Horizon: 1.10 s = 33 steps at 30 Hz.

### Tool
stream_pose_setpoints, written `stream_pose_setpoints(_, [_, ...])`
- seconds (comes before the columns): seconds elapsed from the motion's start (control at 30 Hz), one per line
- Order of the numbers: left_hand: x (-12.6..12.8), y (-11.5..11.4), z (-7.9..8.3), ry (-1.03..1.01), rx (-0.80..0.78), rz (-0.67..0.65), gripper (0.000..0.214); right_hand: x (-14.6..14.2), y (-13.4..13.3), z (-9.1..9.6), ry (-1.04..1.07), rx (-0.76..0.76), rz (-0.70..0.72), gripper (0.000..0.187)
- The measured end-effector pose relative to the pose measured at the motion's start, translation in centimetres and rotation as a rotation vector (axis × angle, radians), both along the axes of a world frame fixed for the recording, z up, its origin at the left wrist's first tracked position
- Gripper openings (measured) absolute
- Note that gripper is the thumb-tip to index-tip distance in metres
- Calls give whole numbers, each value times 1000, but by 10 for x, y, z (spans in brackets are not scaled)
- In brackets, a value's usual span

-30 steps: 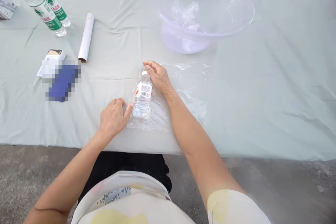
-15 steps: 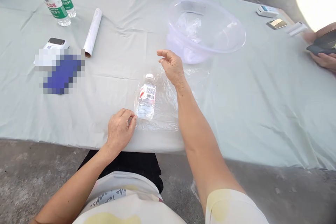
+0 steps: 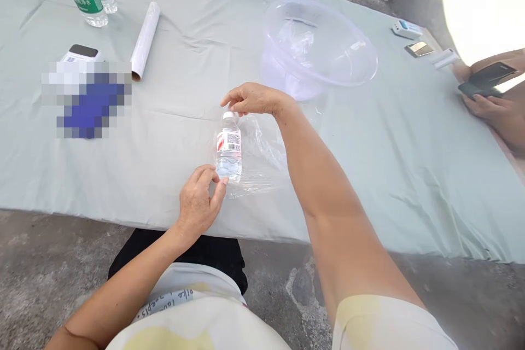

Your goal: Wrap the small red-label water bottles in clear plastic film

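Note:
A small clear water bottle (image 3: 228, 147) with a white cap and a red-and-white label lies on the table. Around and to the right of it spreads a thin sheet of plastic wrap (image 3: 266, 145), wrinkled and see-through. My left hand (image 3: 200, 197) grips the bottle's base at its lower left corner, thumb and fingertips against it. At the other end, the curved fingers of my right hand (image 3: 254, 99) close around the cap, hiding part of it. Whether film lies between my fingers and the bottle is hard to see.
A translucent basin (image 3: 348, 76) with crumpled film stands behind my right hand. Left are a wrap roll (image 3: 145, 41), two large water bottles (image 3: 88, 3) and a blurred blue object (image 3: 92, 109). Another person's hands (image 3: 492, 109) hold a dark phone at right; someone sits opposite.
My right hand has come left and down from above the film to the bottle's cap. My left hand has shifted right, from the film's edge onto the bottle's base.

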<state>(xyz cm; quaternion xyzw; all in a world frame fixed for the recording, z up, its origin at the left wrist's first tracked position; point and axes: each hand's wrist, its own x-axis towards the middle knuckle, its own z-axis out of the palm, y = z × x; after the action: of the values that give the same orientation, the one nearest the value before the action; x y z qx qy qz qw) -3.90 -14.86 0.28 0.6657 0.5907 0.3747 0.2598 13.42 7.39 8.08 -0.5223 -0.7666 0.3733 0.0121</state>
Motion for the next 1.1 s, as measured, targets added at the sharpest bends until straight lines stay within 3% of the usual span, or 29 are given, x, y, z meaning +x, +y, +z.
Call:
stream_pose_setpoints(0.1, [8, 3, -4, 73, 54, 60, 32, 3, 2, 1, 117, -12, -87, 15])
stream_pose_setpoints(0.17, [13, 5, -5, 104, 58, 88, 35, 5, 2, -1, 200, -26, -136, 13])
stream_pose_setpoints(0.37, [12, 12, 4, -34, -64, 119, 21, 15, 14, -12, 294, 52, -213, 14])
stream_pose_setpoints(0.53, [-11, 31, 20, -127, -164, 86, 16, 35, 22, -8, 246, 378, -300, 12])
stream_pose_setpoints(0.63, [-24, 43, 26, -121, -194, 44, 14, 35, 13, -5, 260, 436, -144, 20])
stream_pose_setpoints(0.73, [-30, 49, 29, -113, -187, 26, 14, 27, -1, -6, 149, 233, 75, 26])
stream_pose_setpoints(0.87, [-33, 54, 30, -96, -209, 29, 13, 21, -13, -2, -79, 10, 126, 38])
stream_pose_setpoints(0.93, [-36, 58, 32, -90, -217, 16, 13, 23, -19, 3, -113, -49, 161, 32])
stream_pose_setpoints(1.0, [-40, 63, 32, -74, -194, -7, 13, 29, -27, 8, -100, -43, 199, 23])
stream_pose_setpoints(1.1, [-43, 65, 23, 1, -58, -38, 11, 39, -50, 4, -5, 135, 173, 23])
